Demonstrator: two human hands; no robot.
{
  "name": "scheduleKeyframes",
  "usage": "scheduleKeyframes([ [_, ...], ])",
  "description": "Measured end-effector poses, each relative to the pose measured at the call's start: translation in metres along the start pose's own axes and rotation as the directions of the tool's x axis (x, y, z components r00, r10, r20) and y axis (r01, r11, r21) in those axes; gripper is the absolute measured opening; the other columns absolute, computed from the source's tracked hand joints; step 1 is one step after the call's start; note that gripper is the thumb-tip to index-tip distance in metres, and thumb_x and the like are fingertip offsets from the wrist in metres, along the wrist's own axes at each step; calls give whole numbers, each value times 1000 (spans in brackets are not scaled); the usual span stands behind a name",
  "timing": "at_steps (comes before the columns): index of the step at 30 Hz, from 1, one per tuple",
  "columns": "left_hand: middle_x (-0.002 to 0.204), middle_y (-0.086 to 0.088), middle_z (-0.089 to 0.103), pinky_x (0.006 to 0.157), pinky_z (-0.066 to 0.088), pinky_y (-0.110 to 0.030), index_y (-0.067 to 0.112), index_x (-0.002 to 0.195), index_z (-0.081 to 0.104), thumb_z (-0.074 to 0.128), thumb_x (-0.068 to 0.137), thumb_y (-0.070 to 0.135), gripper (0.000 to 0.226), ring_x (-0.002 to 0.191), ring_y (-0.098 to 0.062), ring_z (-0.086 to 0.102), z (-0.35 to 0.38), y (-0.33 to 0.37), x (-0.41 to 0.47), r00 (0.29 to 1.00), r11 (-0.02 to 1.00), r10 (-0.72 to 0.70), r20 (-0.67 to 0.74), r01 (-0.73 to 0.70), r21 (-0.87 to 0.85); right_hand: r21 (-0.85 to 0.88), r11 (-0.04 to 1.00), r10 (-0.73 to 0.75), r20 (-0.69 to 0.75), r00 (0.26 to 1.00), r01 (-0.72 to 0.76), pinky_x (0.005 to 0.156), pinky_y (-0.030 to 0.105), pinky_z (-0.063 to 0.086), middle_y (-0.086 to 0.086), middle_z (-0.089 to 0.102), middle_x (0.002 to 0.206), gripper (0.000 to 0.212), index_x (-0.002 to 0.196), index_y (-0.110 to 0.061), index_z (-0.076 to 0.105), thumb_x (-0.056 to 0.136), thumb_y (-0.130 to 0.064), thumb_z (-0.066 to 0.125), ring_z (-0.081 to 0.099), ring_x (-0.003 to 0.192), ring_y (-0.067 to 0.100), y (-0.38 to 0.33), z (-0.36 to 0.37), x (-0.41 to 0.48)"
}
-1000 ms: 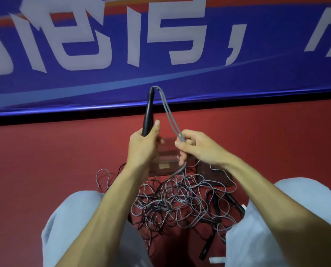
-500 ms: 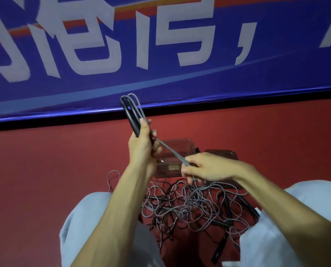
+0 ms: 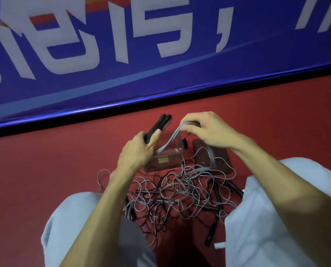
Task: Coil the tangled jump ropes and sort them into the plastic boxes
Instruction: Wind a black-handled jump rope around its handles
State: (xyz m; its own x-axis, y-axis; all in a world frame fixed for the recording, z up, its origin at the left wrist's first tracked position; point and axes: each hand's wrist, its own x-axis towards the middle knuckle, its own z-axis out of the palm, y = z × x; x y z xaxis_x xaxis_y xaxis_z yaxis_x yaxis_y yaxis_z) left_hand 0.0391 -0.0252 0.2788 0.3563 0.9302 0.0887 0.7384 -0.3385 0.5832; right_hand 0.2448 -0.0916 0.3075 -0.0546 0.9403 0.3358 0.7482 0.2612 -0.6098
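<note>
My left hand grips two black jump-rope handles that point up and away. Grey cord runs from that fist up to my right hand, which pinches a bundle of folded strands above a clear plastic box. From the right hand the cord drops down over a second, flatter clear box or lid into a tangled pile of ropes on the red floor between my knees. More black handles lie in the pile.
A blue banner with white characters stands along the far side, a dark gap under it. My grey-trousered knees flank the pile. A small white piece lies by my right knee. Red floor spreads to the left.
The left hand has dropped and tilted the handles to the right. The right hand has risen from the pile to above the box, drawing more cord into a folded bundle.
</note>
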Motion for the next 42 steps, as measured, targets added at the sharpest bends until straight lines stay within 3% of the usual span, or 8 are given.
scheduleKeyframes([
  [6, 67, 2, 59, 68, 43, -36, 28, 68, 53, 5, 81, 81, 72, 70, -24, 56, 11, 22, -16, 952, 975, 205, 228, -218, 32, 36, 982, 186, -290, 939, -184, 52, 12, 34, -12, 58, 54, 16, 68, -25, 70, 72, -36, 82, 49, 51, -3, 12, -9, 2],
  [9, 64, 12, 61, 60, 40, -29, 30, 76, 60, 20, 84, 83, 67, 63, -12, 54, 12, 23, -21, 900, 932, 347, 265, -362, 7, 91, 954, 301, -330, 895, -287, 48, 12, 33, -11, 57, 52, 24, 63, -23, 70, 66, -42, 84, 45, 47, -1, 14, -8, 3],
  [15, 57, 12, 48, 55, 33, -27, 33, 76, 63, 34, 99, 58, 45, 53, -7, 41, 9, 23, -24, 901, 902, 379, 214, -307, -305, 577, 749, 500, -171, 849, -326, 58, 20, 41, -3, 63, 59, 11, 69, -11, 72, 71, -13, 83, 52, 55, 6, 23, -5, 7],
  [20, 45, 10, 45, 41, 28, -20, 16, 82, 64, 22, 107, 39, 55, 38, 0, 37, -1, 27, -22, 968, 834, 248, 45, -189, -519, 705, 607, 515, 3, 857, -367, 38, 17, 25, 0, 54, 59, 12, 77, -6, 69, 85, 1, 64, 35, 47, 7, 21, 3, 8],
  [28, 54, -5, 39, 42, 21, -15, 14, 69, 47, 20, 98, 21, 40, 36, -11, 22, 2, 10, 1, 989, 636, -141, -47, 54, -770, 458, 796, 218, 393, 893, -396, 36, 16, 24, -5, 44, 58, 19, 97, -12, 70, 98, -23, 55, 30, 39, 4, -21, 20, -2],
  [33, 46, -1, 46, 46, 30, -28, 11, 63, 53, 29, 91, 33, 43, 41, -20, 35, 9, -2, 11, 967, 769, -238, -90, 131, -625, 59, 995, 37, 483, 875, -75, 56, 17, 48, -5, 61, 64, 22, 116, -18, 63, 95, -14, 57, 63, 50, 9, -40, 21, -11],
  [36, 64, -9, 60, 55, 36, -35, 14, 64, 52, 31, 93, 38, 42, 58, -27, 50, 13, -2, 9, 975, 938, -182, -126, 134, -320, -117, 991, -8, 407, 913, 61, 63, 24, 52, -4, 66, 73, 21, 112, -24, 66, 94, -18, 57, 64, 59, 6, -37, 16, -12],
  [42, 67, -12, 59, 59, 36, -35, 12, 65, 50, 32, 93, 40, 44, 63, -30, 51, 24, 10, 0, 998, 999, -51, -41, 51, 16, -178, 977, -124, -26, 992, 118, 75, 30, 50, -9, 71, 82, 12, 97, -20, 75, 89, -18, 67, 57, 72, 6, -12, 8, -6],
])
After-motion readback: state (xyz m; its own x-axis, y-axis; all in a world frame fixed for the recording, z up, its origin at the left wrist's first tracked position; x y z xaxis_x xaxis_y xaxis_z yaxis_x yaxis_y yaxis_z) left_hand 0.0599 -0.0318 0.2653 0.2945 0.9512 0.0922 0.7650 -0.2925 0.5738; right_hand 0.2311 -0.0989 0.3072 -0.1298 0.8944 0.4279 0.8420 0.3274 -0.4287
